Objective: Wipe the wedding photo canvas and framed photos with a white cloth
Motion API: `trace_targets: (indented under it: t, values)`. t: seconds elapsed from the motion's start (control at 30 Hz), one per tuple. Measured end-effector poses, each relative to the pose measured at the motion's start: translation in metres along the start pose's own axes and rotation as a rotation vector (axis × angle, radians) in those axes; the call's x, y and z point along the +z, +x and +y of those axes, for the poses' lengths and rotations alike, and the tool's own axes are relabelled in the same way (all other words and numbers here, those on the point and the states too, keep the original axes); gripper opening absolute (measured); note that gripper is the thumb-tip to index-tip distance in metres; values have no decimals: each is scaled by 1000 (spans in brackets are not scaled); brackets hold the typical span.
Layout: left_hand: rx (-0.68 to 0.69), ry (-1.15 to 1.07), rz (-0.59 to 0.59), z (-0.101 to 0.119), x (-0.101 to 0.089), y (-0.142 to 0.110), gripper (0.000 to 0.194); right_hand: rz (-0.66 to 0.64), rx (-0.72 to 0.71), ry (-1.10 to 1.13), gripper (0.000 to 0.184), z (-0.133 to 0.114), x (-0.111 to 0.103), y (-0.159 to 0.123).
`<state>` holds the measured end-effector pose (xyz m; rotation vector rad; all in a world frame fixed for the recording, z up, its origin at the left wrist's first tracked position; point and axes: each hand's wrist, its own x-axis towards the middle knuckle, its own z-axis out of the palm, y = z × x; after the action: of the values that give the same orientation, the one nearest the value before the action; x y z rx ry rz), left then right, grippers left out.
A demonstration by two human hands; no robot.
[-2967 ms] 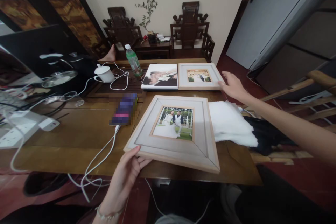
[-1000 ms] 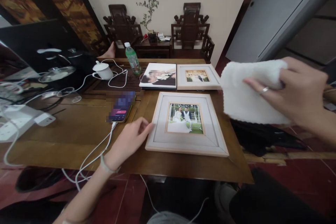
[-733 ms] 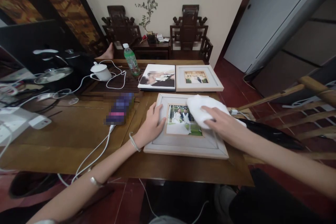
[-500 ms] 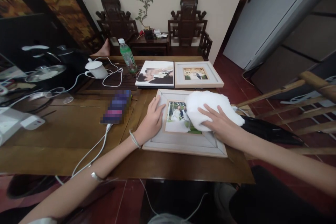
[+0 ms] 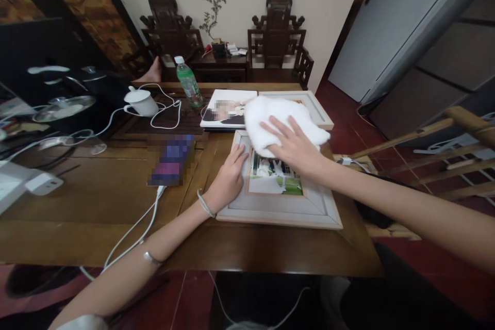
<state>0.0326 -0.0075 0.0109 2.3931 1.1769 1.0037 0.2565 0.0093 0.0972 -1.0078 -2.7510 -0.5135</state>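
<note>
A picture frame [image 5: 278,210] with a wide pale border and a wedding photo lies flat on the table in front of me. My left hand [image 5: 229,172] rests on its left side, open, with fingers stretched along the border. My right hand [image 5: 296,147] holds a fluffy white cloth [image 5: 263,113] under its spread fingers. The cloth covers the top part of the frame and the photo, and overlaps the things behind. Behind the frame lie a second, smaller-looking frame [image 5: 323,113], partly hidden by the cloth, and a white photo-covered book or panel [image 5: 220,103].
Left on the wooden table [image 5: 96,206] are a charging phone [image 5: 172,160], a lidded white cup [image 5: 141,102], a green-labelled bottle [image 5: 188,82] and a pot [image 5: 69,111]. White cables run between them. A wooden chair [image 5: 410,129] stands right; someone's foot [image 5: 153,71] shows behind.
My right hand has pushed the cloth up and left, from the frame's right side onto its top edge. The frame has shifted slightly right in view, with my left hand still on it.
</note>
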Motion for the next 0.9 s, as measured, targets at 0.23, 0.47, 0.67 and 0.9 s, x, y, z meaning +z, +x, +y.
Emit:
trace_targets:
  t: [0.23,0.47,0.67,0.9]
  values:
    - [3,-37,-29,5,-6,2,68,-213,-36,64,47,-18,39,41]
    - [-23,-34,20,-5,3,-6,60,-250,50,42,57,26,26,-13]
    - [-75,-2,-8,0,4,-8,59,-298,146,-62,58,48,10,-68]
    - [-120,67,-29,7,1,-8,60,-282,143,98,54,-27,-22,-116]
